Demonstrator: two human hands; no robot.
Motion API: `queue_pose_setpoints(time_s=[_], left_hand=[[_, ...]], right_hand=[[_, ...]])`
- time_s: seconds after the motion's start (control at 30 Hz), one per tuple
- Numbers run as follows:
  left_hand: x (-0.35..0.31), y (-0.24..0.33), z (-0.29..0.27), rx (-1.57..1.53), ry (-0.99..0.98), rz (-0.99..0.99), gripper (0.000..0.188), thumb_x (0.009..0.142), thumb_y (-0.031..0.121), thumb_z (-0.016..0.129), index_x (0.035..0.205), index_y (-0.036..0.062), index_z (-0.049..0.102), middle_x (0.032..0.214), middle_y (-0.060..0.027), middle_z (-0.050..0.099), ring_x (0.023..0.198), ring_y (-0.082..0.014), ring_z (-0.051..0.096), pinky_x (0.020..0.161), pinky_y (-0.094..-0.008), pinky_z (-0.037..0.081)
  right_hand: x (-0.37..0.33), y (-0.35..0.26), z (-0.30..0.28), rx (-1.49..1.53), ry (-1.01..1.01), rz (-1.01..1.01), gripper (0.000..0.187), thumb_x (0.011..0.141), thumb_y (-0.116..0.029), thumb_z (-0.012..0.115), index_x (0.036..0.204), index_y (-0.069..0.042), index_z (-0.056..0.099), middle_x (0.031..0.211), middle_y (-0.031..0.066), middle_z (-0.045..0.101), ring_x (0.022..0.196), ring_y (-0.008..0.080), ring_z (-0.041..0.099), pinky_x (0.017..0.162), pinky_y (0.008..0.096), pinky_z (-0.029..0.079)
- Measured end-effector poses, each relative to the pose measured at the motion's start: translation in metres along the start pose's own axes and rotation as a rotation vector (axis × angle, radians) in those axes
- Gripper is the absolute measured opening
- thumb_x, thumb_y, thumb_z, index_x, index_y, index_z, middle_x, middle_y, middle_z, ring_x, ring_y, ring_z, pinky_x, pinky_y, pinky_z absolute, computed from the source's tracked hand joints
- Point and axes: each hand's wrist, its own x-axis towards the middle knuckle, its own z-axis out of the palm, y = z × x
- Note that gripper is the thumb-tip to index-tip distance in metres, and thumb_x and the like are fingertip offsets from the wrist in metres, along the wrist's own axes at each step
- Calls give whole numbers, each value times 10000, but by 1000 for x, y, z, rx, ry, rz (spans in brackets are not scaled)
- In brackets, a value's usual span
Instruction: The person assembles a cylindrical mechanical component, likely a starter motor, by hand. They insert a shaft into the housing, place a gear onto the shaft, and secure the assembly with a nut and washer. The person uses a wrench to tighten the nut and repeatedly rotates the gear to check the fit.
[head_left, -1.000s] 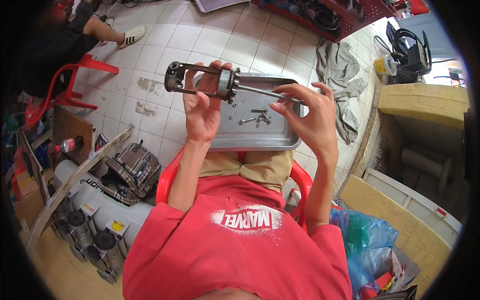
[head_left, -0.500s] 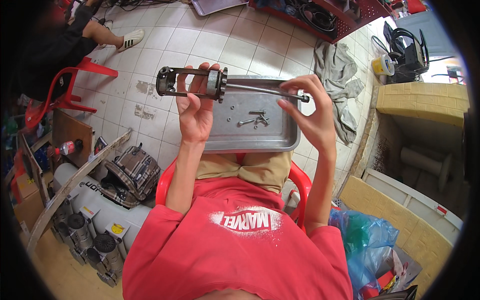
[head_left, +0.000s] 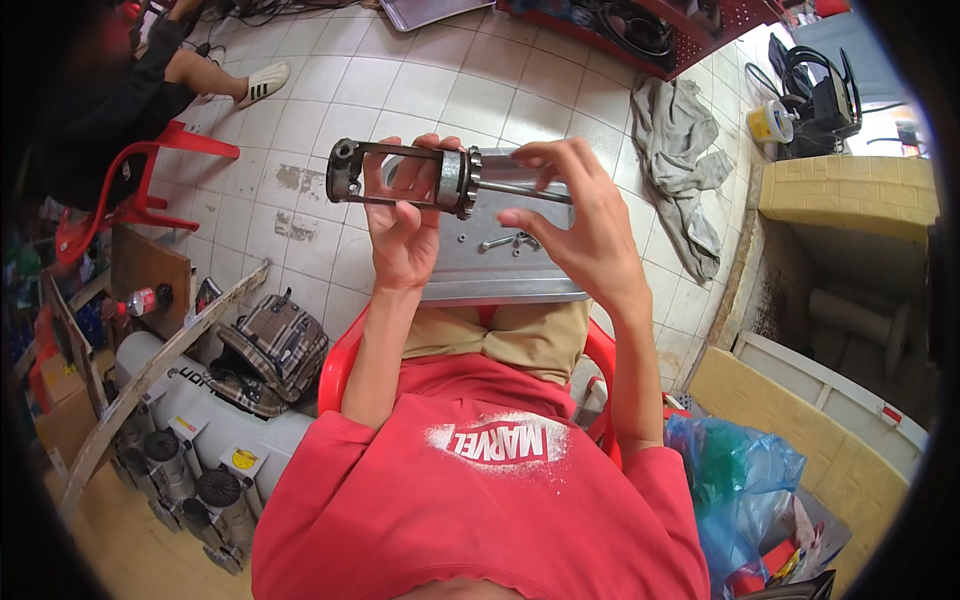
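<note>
My left hand (head_left: 405,245) is wrapped round an open metal cage with a toothed ring (head_left: 452,180), holding it sideways above the tray. Its fingers pass behind the cage and the thumb shows at the front. From the toothed end a thin steel rod (head_left: 515,190) sticks out to the right. My right hand (head_left: 597,230) is around the rod's outer part, thumb and fingers spread apart, not closed on it. The rod's far end is hidden behind this hand. Below lies a grey metal tray (head_left: 460,288) with several bolts (head_left: 497,243) and small nuts in it.
The tray rests over my lap. At far left a person sits on a red chair (head_left: 150,165). A plaid backpack (head_left: 275,345) lies to my left, near a long wooden strip (head_left: 170,355). A grey cloth (head_left: 675,150) and blue plastic bag (head_left: 740,470) are at right.
My right hand has moved left along the rod toward the toothed ring and now covers the rod's outer end. My left hand and the cage have shifted slightly right and down.
</note>
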Motion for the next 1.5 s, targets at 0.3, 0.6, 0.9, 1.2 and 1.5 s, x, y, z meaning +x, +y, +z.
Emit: queue_pose_setpoints(time_s=[0.3, 0.6, 0.9, 1.2, 1.5], left_hand=[[-1, -2, 5, 23, -22, -13, 814, 841, 349, 837, 1472, 144, 365, 1458, -173, 487, 1391, -391, 463, 1151, -504, 445], [0, -4, 8, 37, 9, -43, 767, 867, 394, 800, 1470, 154, 391, 1479, -152, 488, 1414, -374, 446, 1175, -503, 409], [12, 2, 15, 223, -11, -140, 682, 902, 386, 772, 1429, 97, 450, 1501, -176, 495, 1334, -314, 540, 1132, -443, 431], [29, 8, 4, 210, -68, -176, 653, 856, 264, 822, 1369, 33, 490, 1368, -200, 592, 1247, -319, 609, 1069, -452, 500], [25, -4, 2, 153, -44, -73, 562, 831, 149, 787, 1307, 74, 498, 1347, -223, 588, 1223, -350, 630, 1022, -474, 564]], right_hand=[[-1, 14, -13, 41, -50, -83, 192, 938, -244, 721, 964, -54, 718, 845, 98, 695, 693, 259, 646, 645, 381, 493], [-1, -1, -16, -64, -176, 178, 146, 860, -211, 774, 942, -111, 706, 828, 7, 693, 761, 220, 643, 646, 356, 476], [4, 7, -18, -155, 97, -30, 126, 858, -217, 768, 884, -112, 703, 826, 10, 667, 710, 218, 598, 740, 363, 458], [13, 22, -26, -309, 18, -17, 202, 940, -271, 704, 926, -73, 741, 838, 44, 612, 803, 243, 599, 740, 370, 455], [14, 14, -37, -169, 61, -86, 182, 908, -269, 739, 925, -88, 730, 860, 32, 667, 811, 225, 643, 732, 386, 456]])
